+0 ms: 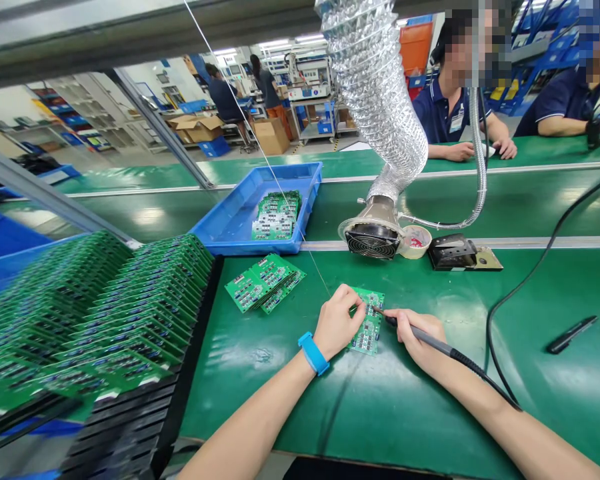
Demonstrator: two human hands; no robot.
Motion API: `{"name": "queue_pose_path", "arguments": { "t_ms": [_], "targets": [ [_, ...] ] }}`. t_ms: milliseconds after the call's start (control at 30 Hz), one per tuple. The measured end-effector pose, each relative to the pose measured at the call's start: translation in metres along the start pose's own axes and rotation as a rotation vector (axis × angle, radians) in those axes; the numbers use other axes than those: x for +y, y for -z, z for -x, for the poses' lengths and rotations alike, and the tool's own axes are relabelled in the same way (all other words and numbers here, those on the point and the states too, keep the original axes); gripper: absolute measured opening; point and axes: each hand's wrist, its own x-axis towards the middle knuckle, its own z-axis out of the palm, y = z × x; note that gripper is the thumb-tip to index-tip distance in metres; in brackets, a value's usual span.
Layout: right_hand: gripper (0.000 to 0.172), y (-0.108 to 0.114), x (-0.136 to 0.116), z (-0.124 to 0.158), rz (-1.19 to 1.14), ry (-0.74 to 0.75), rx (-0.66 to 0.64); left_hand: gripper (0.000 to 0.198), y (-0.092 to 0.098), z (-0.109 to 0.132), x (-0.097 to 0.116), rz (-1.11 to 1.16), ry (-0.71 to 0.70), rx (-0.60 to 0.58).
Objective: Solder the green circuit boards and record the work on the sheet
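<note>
A green circuit board [367, 339] lies flat on the green bench mat in front of me. My right hand [420, 333] is closed round a soldering iron [430, 340], whose tip touches or hovers just over the board's upper part. My left hand [337, 321], with a blue wristband [313, 353], is pinched at the board's upper left, near the iron's tip. A thin solder wire [316, 265] runs down from overhead into its fingers; the end in the pinch is hidden. Left of the board rests a small stack of circuit boards [263, 283].
A black rack [130, 413] full of upright boards stands at left. Behind are a blue tray [220, 217] with boards, a fume fan [373, 237] on a foil duct, a tape roll [415, 241] and an iron stand [463, 253]. A black pen [573, 335] lies right. People sit opposite.
</note>
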Motion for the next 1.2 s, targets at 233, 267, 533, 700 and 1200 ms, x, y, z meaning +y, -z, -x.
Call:
{"name": "queue_pose_path", "arguments": {
  "t_ms": [233,267,533,700,1200],
  "targets": [
    [0.036,0.002,-0.001,0.001,0.004,0.074,0.043,0.015,0.003,-0.001,0.001,0.034,0.005,0.013],
    [0.036,0.003,-0.002,0.001,0.008,0.084,0.050,0.015,0.003,0.000,0.001,0.032,0.002,0.005],
    [0.034,0.002,-0.002,0.000,0.018,0.103,0.019,0.014,0.002,0.001,-0.001,-0.006,-0.021,-0.043],
    [0.034,0.000,0.001,0.001,0.030,0.105,0.001,0.015,0.002,0.000,-0.001,0.002,-0.058,-0.068],
    [0.032,0.004,-0.004,0.003,0.023,0.166,0.040,0.012,0.012,-0.001,0.003,0.069,-0.091,-0.109]
  ]
}}
